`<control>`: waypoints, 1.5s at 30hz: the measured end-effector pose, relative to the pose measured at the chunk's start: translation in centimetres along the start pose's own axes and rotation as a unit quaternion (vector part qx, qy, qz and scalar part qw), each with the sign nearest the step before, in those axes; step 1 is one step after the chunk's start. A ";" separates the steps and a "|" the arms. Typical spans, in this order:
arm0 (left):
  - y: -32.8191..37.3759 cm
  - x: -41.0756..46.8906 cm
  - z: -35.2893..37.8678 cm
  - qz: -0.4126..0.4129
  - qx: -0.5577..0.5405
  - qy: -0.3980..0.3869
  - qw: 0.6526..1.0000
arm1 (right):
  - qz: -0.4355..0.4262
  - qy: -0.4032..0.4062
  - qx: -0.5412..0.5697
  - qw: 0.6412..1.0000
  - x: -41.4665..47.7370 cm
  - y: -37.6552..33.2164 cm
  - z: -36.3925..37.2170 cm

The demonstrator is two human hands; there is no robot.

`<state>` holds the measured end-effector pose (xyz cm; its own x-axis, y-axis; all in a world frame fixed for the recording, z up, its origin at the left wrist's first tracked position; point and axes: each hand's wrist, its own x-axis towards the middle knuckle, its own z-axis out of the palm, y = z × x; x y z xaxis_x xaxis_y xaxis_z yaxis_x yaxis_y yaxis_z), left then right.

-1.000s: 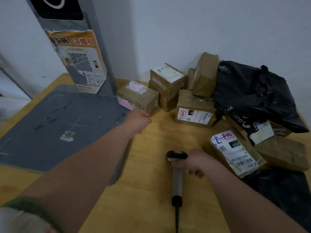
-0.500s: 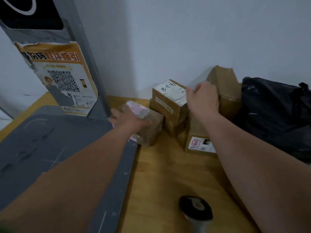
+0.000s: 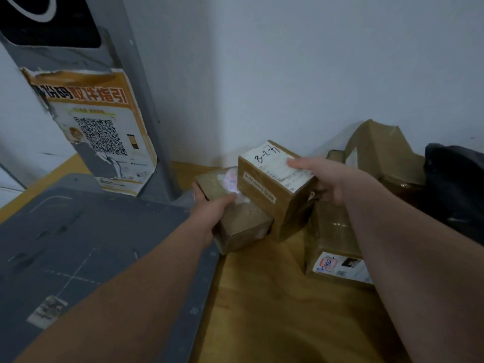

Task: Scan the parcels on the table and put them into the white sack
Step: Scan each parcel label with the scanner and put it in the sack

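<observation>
Right grip (image 3: 330, 180) has shifted from rear carton (image 3: 379, 148) onto numbered box (image 3: 272, 179), thumb on its label, fingers curled round its right side. Left grip (image 3: 209, 214) holds low taped box (image 3: 245, 225) just beside it, at grey mat's (image 3: 104, 244) edge. Both boxes on desk (image 3: 275, 305) near wall.

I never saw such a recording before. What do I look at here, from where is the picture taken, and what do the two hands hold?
No machine here: a person works with two bare hands. A camera on the person's head looks forward and down, so the arms reach in from below. On the wooden table lie cardboard parcels, a grey mat and a black bag; a grey post carries a QR-code poster. The left hand grips a box with a pink label. The right hand holds the box with the handwritten label. No white sack is in view.
</observation>
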<state>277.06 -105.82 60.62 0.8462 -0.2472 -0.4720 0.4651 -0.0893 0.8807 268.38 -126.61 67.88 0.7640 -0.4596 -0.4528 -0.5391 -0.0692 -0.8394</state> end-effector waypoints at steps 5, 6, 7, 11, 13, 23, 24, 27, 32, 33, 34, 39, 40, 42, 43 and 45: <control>1.5 -1.9 -1.2 0.015 -0.021 -0.034 0.999 | 0.003 -0.039 -0.018 0.999 -1.4 -0.2 1.5; 1.7 -2.6 -1.7 0.025 -0.017 -0.036 0.999 | 0.003 -0.048 -0.020 0.999 -2.1 -0.4 2.0; 1.9 -3.1 -2.2 0.036 -0.002 -0.035 0.999 | -0.003 -0.053 -0.016 0.998 -2.7 -0.7 2.5; 2.5 -6.7 -5.0 0.055 0.058 -0.037 0.996 | -0.037 -0.095 0.041 0.994 -5.8 -1.7 4.6; 2.4 -9.2 -6.4 0.033 0.042 -0.059 0.997 | -0.024 -0.113 0.046 0.992 -8.2 -1.7 6.2; -0.5 -19.1 -17.3 -0.129 0.259 -0.104 0.952 | 0.057 -0.306 -0.214 0.926 -15.4 1.9 9.5; -0.6 -19.6 -18.0 -0.154 0.303 -0.111 0.934 | 0.053 -0.289 -0.221 0.930 -15.3 1.8 9.7; -0.7 -19.9 -18.7 -0.182 0.356 -0.094 0.912 | 0.014 -0.116 -0.168 0.979 -13.9 1.9 10.1; 2.0 -16.5 -15.9 -0.072 0.419 0.016 0.905 | -0.038 0.095 -0.128 0.986 -9.6 1.4 10.0; 2.7 -15.6 -15.1 -0.042 0.417 0.028 0.908 | -0.028 0.106 -0.159 0.981 -9.2 1.3 10.1; 3.3 -14.7 -14.0 -0.015 0.412 0.030 0.911 | -0.020 0.114 -0.176 0.978 -8.6 1.2 10.2; 4.9 -11.2 -8.4 0.052 0.381 -0.004 0.923 | -0.009 0.084 -0.125 0.989 -5.3 1.5 11.2; 4.8 -10.5 -7.4 0.051 0.364 -0.014 0.930 | -0.007 0.083 -0.111 0.990 -4.7 1.7 11.2; 4.4 -9.5 -5.8 0.036 0.302 -0.024 0.952 | -0.004 0.083 -0.076 0.994 -4.6 1.9 10.9; 4.1 -9.1 -5.2 0.020 0.265 -0.024 0.964 | -0.005 0.079 -0.037 0.996 -4.9 1.8 10.5; 3.7 -8.7 -4.5 -0.028 0.186 -0.030 0.982 | 0.006 0.019 0.076 0.997 -5.5 1.6 9.3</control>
<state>272.64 -99.68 67.81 0.8007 -0.2870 -0.5259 0.3730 -0.4481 0.8125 266.64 -115.92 66.21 0.7424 -0.4929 -0.4538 -0.4862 0.0696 -0.8711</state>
